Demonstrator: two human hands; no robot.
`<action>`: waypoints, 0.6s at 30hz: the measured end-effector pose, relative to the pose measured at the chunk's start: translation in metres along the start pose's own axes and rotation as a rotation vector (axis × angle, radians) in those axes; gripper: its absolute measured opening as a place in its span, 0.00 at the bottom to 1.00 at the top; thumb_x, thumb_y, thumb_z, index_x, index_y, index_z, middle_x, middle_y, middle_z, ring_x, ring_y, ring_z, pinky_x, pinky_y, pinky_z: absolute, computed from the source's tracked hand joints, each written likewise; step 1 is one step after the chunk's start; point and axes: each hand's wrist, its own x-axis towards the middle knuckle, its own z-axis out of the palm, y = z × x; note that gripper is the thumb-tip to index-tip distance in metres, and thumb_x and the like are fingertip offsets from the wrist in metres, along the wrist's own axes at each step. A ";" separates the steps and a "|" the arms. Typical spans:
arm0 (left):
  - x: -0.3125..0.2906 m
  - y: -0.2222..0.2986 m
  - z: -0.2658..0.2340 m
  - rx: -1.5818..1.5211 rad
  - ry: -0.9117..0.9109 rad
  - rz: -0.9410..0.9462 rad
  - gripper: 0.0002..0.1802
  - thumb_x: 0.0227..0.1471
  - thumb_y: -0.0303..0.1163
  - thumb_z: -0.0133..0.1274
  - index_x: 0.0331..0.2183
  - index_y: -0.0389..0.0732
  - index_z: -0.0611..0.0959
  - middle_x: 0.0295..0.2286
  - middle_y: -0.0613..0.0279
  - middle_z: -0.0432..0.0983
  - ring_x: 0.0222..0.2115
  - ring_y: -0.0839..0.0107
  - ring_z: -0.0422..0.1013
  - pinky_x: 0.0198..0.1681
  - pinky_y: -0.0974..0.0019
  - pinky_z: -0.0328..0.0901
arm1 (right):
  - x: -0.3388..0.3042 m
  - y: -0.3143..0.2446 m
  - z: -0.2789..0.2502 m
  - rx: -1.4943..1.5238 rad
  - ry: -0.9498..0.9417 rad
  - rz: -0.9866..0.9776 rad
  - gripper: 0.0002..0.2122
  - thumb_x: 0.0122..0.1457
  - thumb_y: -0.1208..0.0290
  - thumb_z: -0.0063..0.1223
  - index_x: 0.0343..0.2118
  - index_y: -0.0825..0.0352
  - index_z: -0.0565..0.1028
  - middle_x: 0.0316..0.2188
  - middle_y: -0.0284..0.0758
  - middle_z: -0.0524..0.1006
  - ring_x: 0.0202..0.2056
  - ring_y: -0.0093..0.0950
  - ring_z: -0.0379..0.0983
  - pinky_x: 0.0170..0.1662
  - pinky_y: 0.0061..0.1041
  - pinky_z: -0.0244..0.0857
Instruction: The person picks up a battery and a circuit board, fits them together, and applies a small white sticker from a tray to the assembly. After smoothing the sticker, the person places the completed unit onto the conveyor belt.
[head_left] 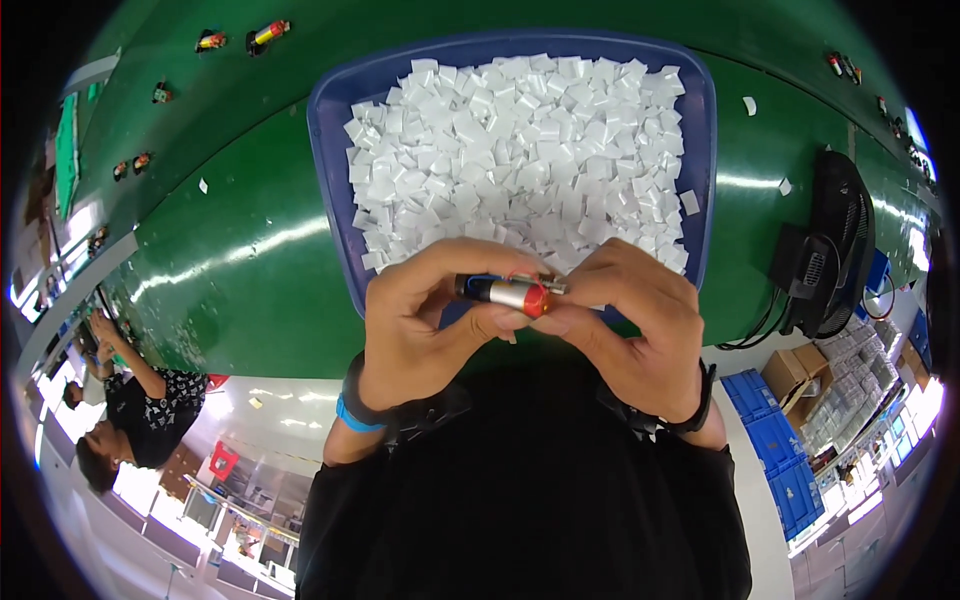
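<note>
Here, the green tabletop (245,205) before you bears a dark-blue plastic tub (331,160), heaped nearly wall to wall with small, flat white pieces (515,150). Blue plastic crates (768,435) sit off to your right; their contents can't be made out. At the tub's near side, your left hand (418,330) and right hand (645,325) come close together, fingers clamped on a small black, silver and red wired cylinder (508,293).

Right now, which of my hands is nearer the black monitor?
Right: your right hand sits to the left of the black monitor, apart from it; your left hand is farther left.
</note>
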 end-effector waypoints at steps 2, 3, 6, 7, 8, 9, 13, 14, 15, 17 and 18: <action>0.000 0.001 -0.002 0.085 -0.004 0.049 0.16 0.57 0.29 0.62 0.44 0.30 0.79 0.41 0.45 0.80 0.40 0.62 0.79 0.43 0.63 0.75 | -0.001 0.003 0.002 0.058 -0.034 0.020 0.09 0.50 0.78 0.71 0.30 0.69 0.79 0.25 0.35 0.79 0.27 0.29 0.74 0.31 0.25 0.65; 0.001 0.002 -0.003 0.111 -0.012 0.048 0.15 0.57 0.28 0.62 0.44 0.30 0.80 0.41 0.46 0.81 0.41 0.61 0.79 0.44 0.62 0.74 | 0.000 0.004 0.002 0.086 -0.051 0.029 0.09 0.50 0.78 0.71 0.30 0.69 0.79 0.25 0.35 0.79 0.27 0.29 0.74 0.31 0.25 0.65; 0.004 0.008 -0.007 0.167 -0.033 0.053 0.14 0.57 0.27 0.62 0.43 0.30 0.81 0.41 0.47 0.81 0.42 0.60 0.79 0.48 0.61 0.72 | 0.003 0.005 -0.001 0.095 -0.069 0.041 0.08 0.50 0.78 0.71 0.30 0.69 0.79 0.25 0.35 0.79 0.27 0.29 0.74 0.31 0.25 0.65; 0.006 0.009 -0.008 0.176 -0.045 0.012 0.14 0.56 0.26 0.62 0.43 0.30 0.81 0.41 0.48 0.81 0.42 0.61 0.79 0.48 0.62 0.72 | 0.003 0.006 -0.002 0.097 -0.079 0.052 0.08 0.51 0.78 0.71 0.30 0.69 0.79 0.25 0.35 0.79 0.27 0.30 0.74 0.31 0.25 0.64; 0.008 0.011 -0.009 0.185 -0.057 -0.027 0.14 0.56 0.25 0.63 0.43 0.31 0.81 0.41 0.49 0.81 0.43 0.62 0.79 0.48 0.63 0.72 | 0.003 0.006 -0.002 0.093 -0.073 0.044 0.08 0.51 0.78 0.71 0.30 0.69 0.79 0.25 0.35 0.79 0.27 0.30 0.74 0.31 0.25 0.64; 0.009 0.014 -0.011 0.195 -0.070 -0.065 0.14 0.56 0.25 0.63 0.43 0.31 0.81 0.41 0.50 0.82 0.43 0.63 0.79 0.48 0.63 0.72 | 0.003 0.006 -0.001 0.058 -0.063 0.048 0.08 0.51 0.78 0.70 0.31 0.69 0.79 0.26 0.35 0.79 0.28 0.30 0.75 0.32 0.25 0.65; 0.055 0.053 -0.024 0.600 -0.046 0.006 0.15 0.51 0.26 0.66 0.43 0.40 0.86 0.39 0.66 0.83 0.32 0.80 0.74 0.34 0.75 0.69 | 0.003 0.007 -0.001 -0.023 -0.044 0.038 0.08 0.53 0.78 0.69 0.33 0.70 0.80 0.28 0.36 0.80 0.29 0.30 0.77 0.33 0.25 0.68; 0.076 0.061 -0.031 0.745 -0.042 0.073 0.15 0.50 0.27 0.67 0.42 0.42 0.87 0.38 0.69 0.83 0.28 0.82 0.71 0.30 0.77 0.66 | 0.000 0.009 -0.002 -0.037 -0.049 0.041 0.07 0.53 0.78 0.68 0.34 0.70 0.80 0.28 0.36 0.80 0.30 0.30 0.77 0.34 0.25 0.69; 0.100 0.061 -0.045 0.785 -0.021 0.135 0.14 0.51 0.30 0.66 0.42 0.41 0.87 0.37 0.71 0.82 0.26 0.83 0.67 0.28 0.77 0.63 | -0.002 0.011 -0.002 -0.044 -0.053 0.040 0.07 0.54 0.78 0.68 0.35 0.69 0.80 0.29 0.36 0.80 0.30 0.30 0.78 0.35 0.25 0.70; 0.146 0.074 -0.074 0.835 0.052 0.110 0.14 0.54 0.36 0.65 0.41 0.40 0.87 0.35 0.74 0.81 0.24 0.85 0.62 0.25 0.78 0.57 | -0.004 0.008 -0.002 -0.058 -0.040 0.020 0.07 0.55 0.79 0.67 0.36 0.69 0.80 0.29 0.36 0.80 0.31 0.30 0.78 0.35 0.25 0.70; 0.167 0.082 -0.084 0.841 0.093 0.021 0.15 0.55 0.39 0.65 0.41 0.39 0.87 0.34 0.76 0.80 0.23 0.86 0.60 0.25 0.78 0.55 | -0.008 0.007 -0.003 -0.072 -0.038 0.025 0.07 0.56 0.79 0.66 0.36 0.69 0.80 0.29 0.36 0.80 0.31 0.29 0.78 0.36 0.25 0.71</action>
